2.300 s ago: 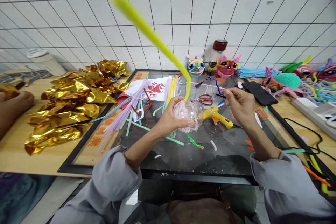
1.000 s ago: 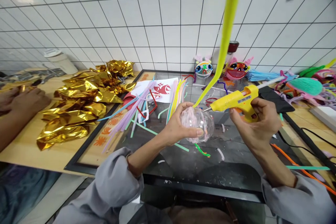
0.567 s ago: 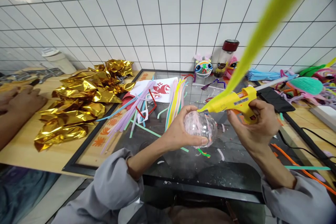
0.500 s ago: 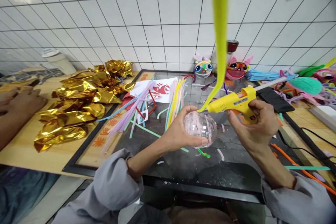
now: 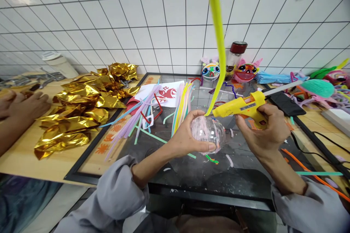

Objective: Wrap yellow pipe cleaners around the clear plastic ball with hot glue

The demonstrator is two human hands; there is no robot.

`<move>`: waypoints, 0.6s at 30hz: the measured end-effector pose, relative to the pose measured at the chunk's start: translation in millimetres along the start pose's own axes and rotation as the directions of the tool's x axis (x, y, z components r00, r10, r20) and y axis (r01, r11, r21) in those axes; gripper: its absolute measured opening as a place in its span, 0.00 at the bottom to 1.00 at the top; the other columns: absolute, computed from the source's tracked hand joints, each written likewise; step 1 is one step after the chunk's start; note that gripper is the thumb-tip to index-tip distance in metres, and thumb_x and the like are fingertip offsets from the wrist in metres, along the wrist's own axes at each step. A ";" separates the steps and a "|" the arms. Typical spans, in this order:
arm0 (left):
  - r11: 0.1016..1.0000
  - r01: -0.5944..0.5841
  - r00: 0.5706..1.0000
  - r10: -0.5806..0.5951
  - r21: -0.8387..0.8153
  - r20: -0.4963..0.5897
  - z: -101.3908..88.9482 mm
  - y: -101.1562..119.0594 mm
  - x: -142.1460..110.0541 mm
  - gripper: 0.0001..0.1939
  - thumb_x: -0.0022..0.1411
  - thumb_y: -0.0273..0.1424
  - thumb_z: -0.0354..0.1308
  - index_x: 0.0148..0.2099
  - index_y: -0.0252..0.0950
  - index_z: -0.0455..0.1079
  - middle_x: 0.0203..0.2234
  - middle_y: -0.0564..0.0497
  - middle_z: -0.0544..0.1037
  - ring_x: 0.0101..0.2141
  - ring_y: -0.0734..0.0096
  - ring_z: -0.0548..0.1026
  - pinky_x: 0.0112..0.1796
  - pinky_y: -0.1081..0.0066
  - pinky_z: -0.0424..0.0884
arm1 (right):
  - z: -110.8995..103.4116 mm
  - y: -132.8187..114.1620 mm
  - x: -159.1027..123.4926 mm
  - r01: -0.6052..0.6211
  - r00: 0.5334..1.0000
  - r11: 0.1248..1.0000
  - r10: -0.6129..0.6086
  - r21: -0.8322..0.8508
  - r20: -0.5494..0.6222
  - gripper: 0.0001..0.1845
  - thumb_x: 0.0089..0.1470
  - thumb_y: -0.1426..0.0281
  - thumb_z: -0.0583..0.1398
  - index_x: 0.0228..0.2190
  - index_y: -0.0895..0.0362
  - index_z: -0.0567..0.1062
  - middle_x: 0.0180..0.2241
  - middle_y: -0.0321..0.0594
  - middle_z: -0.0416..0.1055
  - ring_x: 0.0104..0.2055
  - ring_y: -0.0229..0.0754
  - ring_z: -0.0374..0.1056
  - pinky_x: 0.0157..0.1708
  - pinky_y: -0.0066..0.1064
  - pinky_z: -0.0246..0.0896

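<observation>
My left hand (image 5: 188, 134) is wrapped round a clear plastic ball (image 5: 209, 133) partly banded with pale pink strips. A long yellow pipe cleaner (image 5: 218, 43) rises from the ball's top, near my left fingers, and runs up out of view. In my right hand (image 5: 266, 127) is a yellow glue gun (image 5: 244, 107), its fingers curled about the handle. The nozzle points left, close beside the ball's top and the foot of the pipe cleaner. A white glue stick (image 5: 284, 88) sticks out of the gun's back.
Bundled pastel pipe cleaners (image 5: 136, 120) lie left of the ball on the black-framed glass board (image 5: 191, 174). Crumpled gold foil (image 5: 82, 105) covers the left tabletop, beside another person's hands (image 5: 30, 105). Decorated animal faces (image 5: 210, 71) and a red-lidded jar (image 5: 236, 56) stand by the wall.
The upper length of the yellow pipe cleaner has swung left. My hands, the ball and the glue gun stay almost where they were. The other person's hand has shifted slightly.
</observation>
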State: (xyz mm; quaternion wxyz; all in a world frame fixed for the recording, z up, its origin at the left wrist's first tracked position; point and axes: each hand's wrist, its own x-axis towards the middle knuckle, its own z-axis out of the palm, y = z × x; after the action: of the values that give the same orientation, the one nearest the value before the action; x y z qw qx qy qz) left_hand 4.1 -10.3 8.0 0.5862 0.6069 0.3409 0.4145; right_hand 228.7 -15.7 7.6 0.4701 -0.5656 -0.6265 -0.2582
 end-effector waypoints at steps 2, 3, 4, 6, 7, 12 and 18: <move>1.000 0.000 1.000 0.000 -0.004 0.002 -0.2 -0.4 -0.1 0.43 0.35 0.35 0.75 0.52 0.39 0.58 0.48 0.46 0.75 0.49 0.53 0.75 0.50 0.59 0.70 | -0.2 0.0 0.6 0.002 1.000 1.000 -0.002 0.002 0.005 0.15 0.51 0.59 0.63 0.37 0.48 0.66 0.33 0.40 0.75 0.33 0.48 0.74 0.33 0.40 0.68; 1.000 -0.002 1.000 0.002 -0.003 0.001 -0.1 -0.5 -0.1 0.43 0.35 0.35 0.76 0.52 0.40 0.58 0.48 0.46 0.75 0.49 0.53 0.75 0.50 0.59 0.70 | -0.3 0.2 0.9 0.006 1.000 1.000 -0.006 0.005 0.007 0.15 0.51 0.59 0.63 0.38 0.48 0.66 0.33 0.40 0.75 0.34 0.49 0.74 0.33 0.40 0.68; 1.000 -0.004 1.000 0.004 -0.001 -0.002 0.0 -0.4 -0.1 0.43 0.35 0.35 0.76 0.52 0.40 0.59 0.48 0.46 0.75 0.49 0.53 0.75 0.50 0.59 0.70 | -0.4 0.6 1.1 0.008 1.000 1.000 -0.008 0.009 0.009 0.15 0.51 0.59 0.63 0.38 0.49 0.66 0.33 0.40 0.74 0.34 0.49 0.74 0.33 0.40 0.68; 1.000 -0.008 1.000 0.008 0.003 -0.010 0.3 -0.2 -0.1 0.43 0.35 0.36 0.76 0.52 0.40 0.59 0.49 0.46 0.75 0.49 0.52 0.75 0.50 0.58 0.70 | -0.5 1.8 1.3 0.019 1.000 1.000 -0.019 0.021 0.007 0.15 0.52 0.59 0.64 0.38 0.49 0.66 0.33 0.40 0.74 0.34 0.48 0.73 0.33 0.39 0.67; 1.000 -0.009 1.000 0.009 0.003 -0.009 0.4 -0.1 -0.1 0.43 0.34 0.36 0.76 0.52 0.40 0.59 0.49 0.46 0.74 0.49 0.52 0.75 0.50 0.59 0.70 | -0.5 2.5 1.4 0.030 1.000 0.999 -0.030 0.028 0.003 0.15 0.51 0.60 0.64 0.38 0.49 0.66 0.33 0.40 0.74 0.34 0.47 0.73 0.33 0.38 0.67; 1.000 -0.010 1.000 0.010 0.009 -0.006 -0.7 -0.5 0.6 0.44 0.35 0.36 0.76 0.52 0.39 0.58 0.48 0.45 0.75 0.48 0.53 0.76 0.50 0.59 0.70 | -0.9 6.1 2.1 0.076 0.997 0.996 -0.076 0.037 -0.008 0.16 0.51 0.61 0.65 0.38 0.50 0.66 0.33 0.40 0.75 0.31 0.46 0.72 0.31 0.37 0.65; 0.999 -0.016 1.000 0.017 0.044 -0.009 -3.0 -1.9 2.4 0.44 0.35 0.38 0.76 0.53 0.39 0.59 0.48 0.45 0.75 0.49 0.52 0.75 0.50 0.58 0.70 | -2.5 8.1 3.6 0.103 0.993 0.995 -0.102 0.018 -0.061 0.17 0.49 0.61 0.66 0.38 0.51 0.67 0.33 0.41 0.75 0.32 0.46 0.73 0.31 0.37 0.66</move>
State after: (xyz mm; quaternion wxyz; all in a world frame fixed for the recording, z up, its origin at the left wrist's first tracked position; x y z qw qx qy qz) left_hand 2.5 -6.7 6.3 0.5676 0.6207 0.3477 0.4144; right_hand 237.4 -14.3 10.2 0.4807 -0.5198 -0.6429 -0.2922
